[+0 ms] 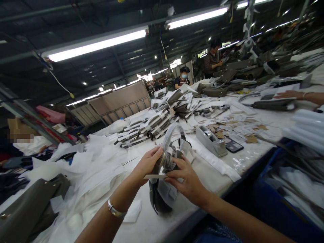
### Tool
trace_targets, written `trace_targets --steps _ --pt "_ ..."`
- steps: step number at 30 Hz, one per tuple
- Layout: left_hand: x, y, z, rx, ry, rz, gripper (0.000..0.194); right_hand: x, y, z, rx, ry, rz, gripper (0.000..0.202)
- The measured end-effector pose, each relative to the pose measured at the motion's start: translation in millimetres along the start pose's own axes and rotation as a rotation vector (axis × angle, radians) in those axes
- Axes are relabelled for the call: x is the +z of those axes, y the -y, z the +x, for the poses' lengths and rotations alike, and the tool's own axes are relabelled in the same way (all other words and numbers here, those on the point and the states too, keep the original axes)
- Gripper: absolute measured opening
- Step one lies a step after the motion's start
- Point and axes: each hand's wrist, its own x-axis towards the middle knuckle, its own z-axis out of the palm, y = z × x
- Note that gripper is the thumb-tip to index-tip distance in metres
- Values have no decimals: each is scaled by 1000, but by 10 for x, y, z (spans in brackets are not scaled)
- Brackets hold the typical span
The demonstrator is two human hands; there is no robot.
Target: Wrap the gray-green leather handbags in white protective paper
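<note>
A dark grey-green bag (160, 199) with a rolled grey strap (169, 161) stands near the table's front edge, and a looped handle wrapped in white sheeting (170, 133) rises above it. My left hand (149, 163) pinches the strap and the base of the wrapped handle from the left. On the right side of the roll, my right hand (186, 179) has its fingers bent against the strap. A thin pale strip (155, 176) runs between both hands, below the roll. The bag's far side is partly hidden.
White sheets (93, 168) cover the left of the table (249, 158). Behind are piled wrapped straps (152, 126), a tape dispenser (211, 140), a phone (233, 144) and tags. A blue bin (278, 199) stands right. Another person's hand (288, 95) is at far right.
</note>
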Motion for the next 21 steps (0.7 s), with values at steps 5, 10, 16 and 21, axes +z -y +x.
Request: trace_targets --steps 5,10,16,21 --pt "32 -21 -34 3 -7 5 46 -103 -9 19 63 -76 80 10" --pt "25 -93 -94 60 -66 185 50 -364 -86 -89 350 -90 431 30" --pt "62 -188 -156 169 -150 540 43 -551 -66 -147 369 -30 887 32" --pt "100 -181 -155 247 -57 549 44 -622 6 -130 431 110 1019 29"
